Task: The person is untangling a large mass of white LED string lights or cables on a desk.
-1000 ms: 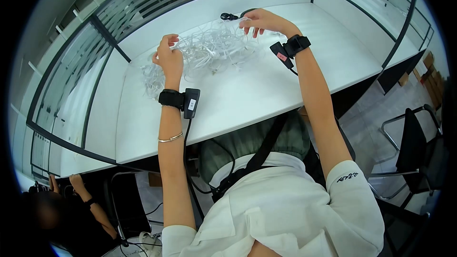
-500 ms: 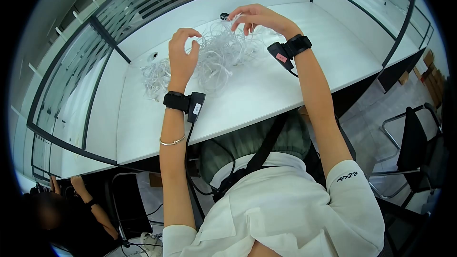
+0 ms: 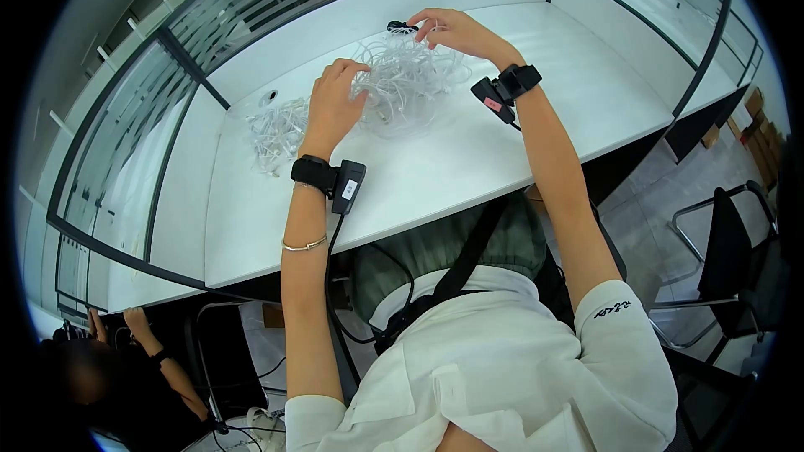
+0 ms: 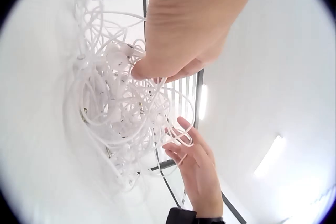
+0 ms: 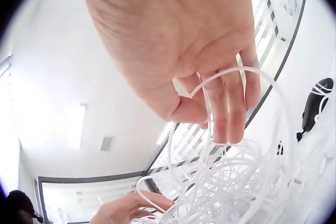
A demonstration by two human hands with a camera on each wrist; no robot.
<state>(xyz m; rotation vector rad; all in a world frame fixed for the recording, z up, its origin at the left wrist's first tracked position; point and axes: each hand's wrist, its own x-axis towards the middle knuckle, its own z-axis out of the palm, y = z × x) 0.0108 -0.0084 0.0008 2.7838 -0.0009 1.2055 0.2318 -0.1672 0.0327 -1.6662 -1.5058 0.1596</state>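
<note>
A tangled heap of white cables (image 3: 402,88) lies on the white desk between the hands, with a smaller heap (image 3: 278,136) to its left. At the left edge of the larger heap, my left hand (image 3: 335,107) has its fingers curled; in the left wrist view this hand (image 4: 194,29) pinches white cable between thumb and fingers. My right hand (image 3: 461,32) is raised over the back right of the heap. A loop of white cable runs through the thumb and fingers of this hand (image 5: 184,45) in the right wrist view.
A bundled black cable (image 3: 400,27) lies behind the heap by the back panel. A small round white item (image 3: 268,98) sits at the back left. Low partitions (image 3: 611,29) border the desk (image 3: 536,134). Another person's arm (image 3: 167,364) shows at lower left.
My left hand has moved right from the left-hand cables to the larger heap, and the two heaps now lie apart. My right hand has shifted slightly, staying over the back of the heap.
</note>
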